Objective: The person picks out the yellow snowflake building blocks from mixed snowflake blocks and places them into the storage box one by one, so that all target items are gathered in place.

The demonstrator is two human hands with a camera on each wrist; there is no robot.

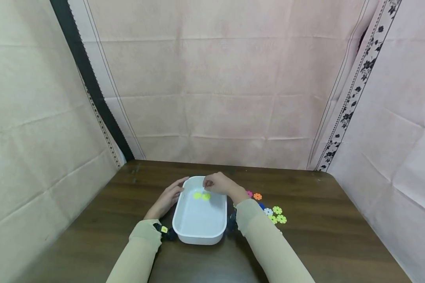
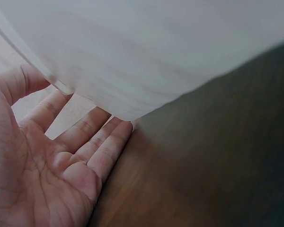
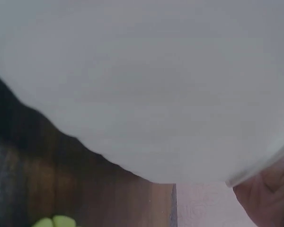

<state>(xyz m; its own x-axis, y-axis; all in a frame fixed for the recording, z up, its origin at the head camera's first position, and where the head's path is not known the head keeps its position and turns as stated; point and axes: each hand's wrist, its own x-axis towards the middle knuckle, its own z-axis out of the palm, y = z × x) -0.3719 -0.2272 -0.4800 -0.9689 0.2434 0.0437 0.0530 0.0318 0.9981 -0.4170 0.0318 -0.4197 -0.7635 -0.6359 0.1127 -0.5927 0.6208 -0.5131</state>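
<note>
A white plastic tray (image 1: 200,224) with raised walls stands on the table. Two yellow-green flower-shaped pieces (image 1: 201,195) lie side by side on its floor, towards the far end. My left hand (image 1: 168,200) rests at the tray's left side. In the left wrist view its fingers (image 2: 80,130) stretch loosely to the outer wall, the thumb near the rim. Over the far right part of the tray is my right hand (image 1: 219,184), fingers bent downward just behind the pieces. Whether anything is between those fingertips is hidden; the right wrist view shows mostly tray wall (image 3: 146,94).
Right of the tray, partly behind the right forearm, lie several flower-shaped pieces: yellow-green (image 1: 281,219), white (image 1: 268,211), orange (image 1: 257,196), pink (image 1: 249,193) and blue (image 1: 261,205). Pale cloth (image 1: 226,98) hangs behind the brown table (image 1: 322,236) and along both sides.
</note>
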